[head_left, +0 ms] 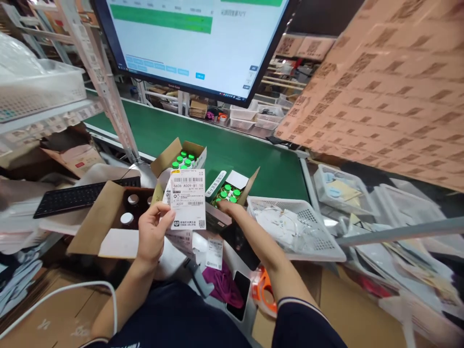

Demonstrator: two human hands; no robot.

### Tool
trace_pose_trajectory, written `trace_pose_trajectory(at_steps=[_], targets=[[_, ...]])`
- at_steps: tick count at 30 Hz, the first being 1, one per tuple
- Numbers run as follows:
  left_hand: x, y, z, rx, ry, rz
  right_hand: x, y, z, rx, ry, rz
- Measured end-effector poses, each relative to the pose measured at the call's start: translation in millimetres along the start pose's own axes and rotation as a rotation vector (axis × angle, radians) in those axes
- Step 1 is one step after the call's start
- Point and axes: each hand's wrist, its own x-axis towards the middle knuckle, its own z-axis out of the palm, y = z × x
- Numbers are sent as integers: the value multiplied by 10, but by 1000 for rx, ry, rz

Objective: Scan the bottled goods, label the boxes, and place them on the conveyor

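My left hand (154, 232) pinches a white shipping label (188, 203) printed with barcodes, holding it upright in front of me. Beside it stands an open carton (94, 217) of dark bottles with white caps (126, 219). My right hand (231, 209) reaches to a small open box (250, 183) of green-capped bottles (228, 191). Its fingertips are at the near bottles; whether they grip one is hidden. Behind the label, another open box (165, 162) holds several green-capped bottles (184, 158).
A monitor (188, 48) hangs above a green conveyor belt (152, 121). At left lies a black keyboard (87, 195); at right, a white basket (311, 232) of plastic bags. Near my body are a phone (239, 295), purple cloth (224, 285) and an orange tape dispenser (264, 292).
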Motion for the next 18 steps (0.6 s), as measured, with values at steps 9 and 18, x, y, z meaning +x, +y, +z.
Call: trace_pose_trajectory(at_steps=[9, 18], targets=[[350, -62, 337, -311, 174, -111, -1302, -787, 150, 1034, 246, -658], [461, -98, 486, -272, 61, -58, -2034, -1304, 957, 1743, 16, -357]])
